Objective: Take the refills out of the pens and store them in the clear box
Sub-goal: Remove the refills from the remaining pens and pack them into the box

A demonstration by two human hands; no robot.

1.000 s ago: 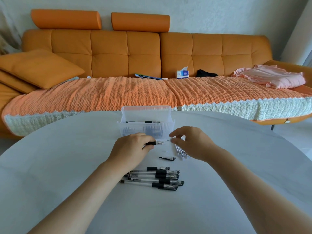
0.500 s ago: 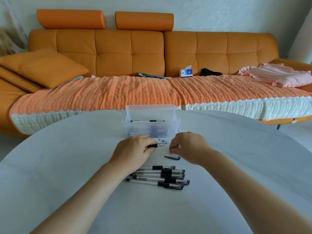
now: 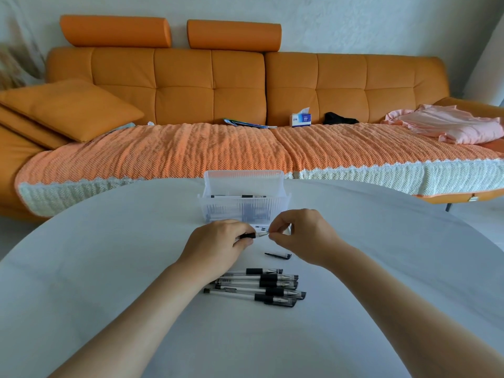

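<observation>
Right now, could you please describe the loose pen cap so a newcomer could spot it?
On the white table, find the bundle of pens near the person. Just beyond it, close to the right hand, lies the cap: short, all black and alone, whereas the pens are long and clear-barrelled.

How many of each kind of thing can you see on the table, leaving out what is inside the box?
Pens in the pile: 5
Held pen, pinched between left hand and right hand: 1
Loose black cap: 1
Clear box: 1
Total: 8
</observation>
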